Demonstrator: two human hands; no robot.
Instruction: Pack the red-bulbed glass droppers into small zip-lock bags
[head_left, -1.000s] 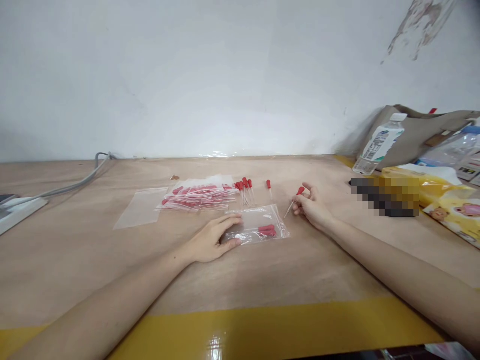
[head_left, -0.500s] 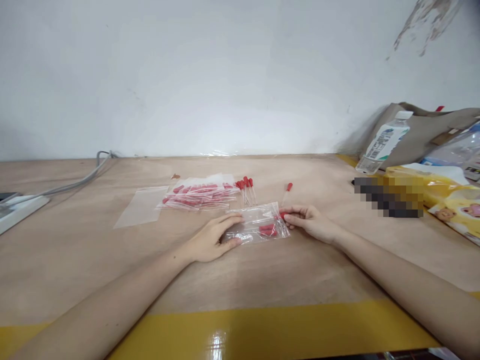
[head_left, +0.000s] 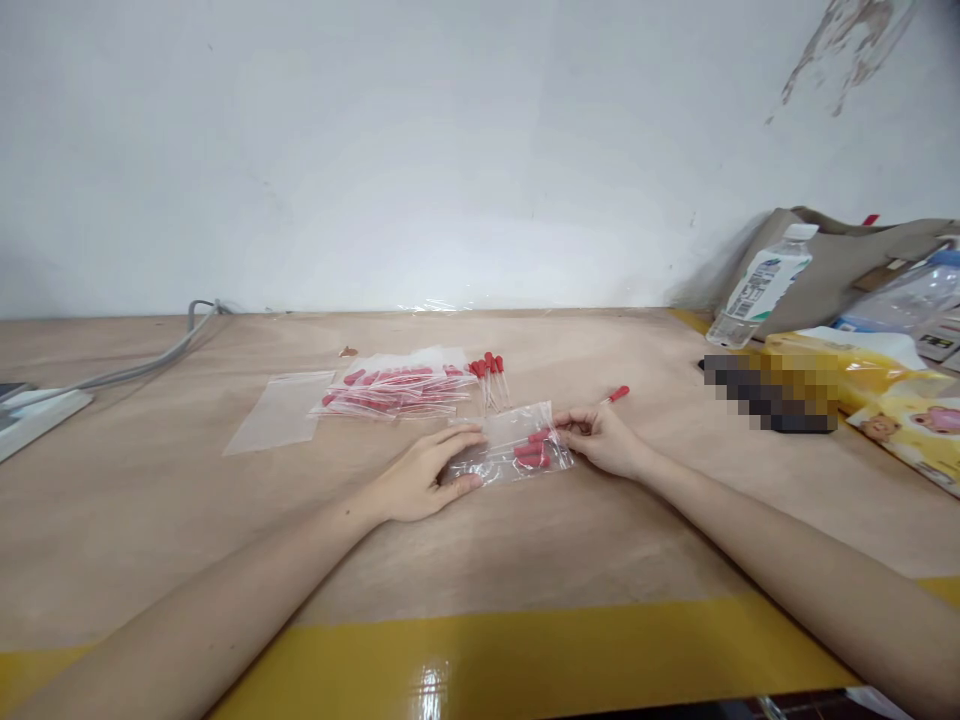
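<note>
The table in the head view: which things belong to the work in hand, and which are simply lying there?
Work, most likely:
bag between left hand and right hand
red-bulbed droppers inside it
loose dropper beyond the right hand
dropper cluster
pile of bagged droppers
flat bag

Probably just lying there:
labelled bottle
yellow packet
grey cable

Hands: two, left hand [head_left: 427, 475] and right hand [head_left: 604, 440], center of frame. Working bag [head_left: 517, 420]: one, center, containing at least three droppers [head_left: 532, 460]. Loose dropper [head_left: 619, 394]: one, right of center. Dropper cluster [head_left: 489, 360]: at least four units, above center; overlap prevents exact count. Flat bag [head_left: 281, 415]: one, left. Bag pile [head_left: 397, 385]: one; bags uncountable. Bottles [head_left: 759, 290]: two, upper right.
</note>
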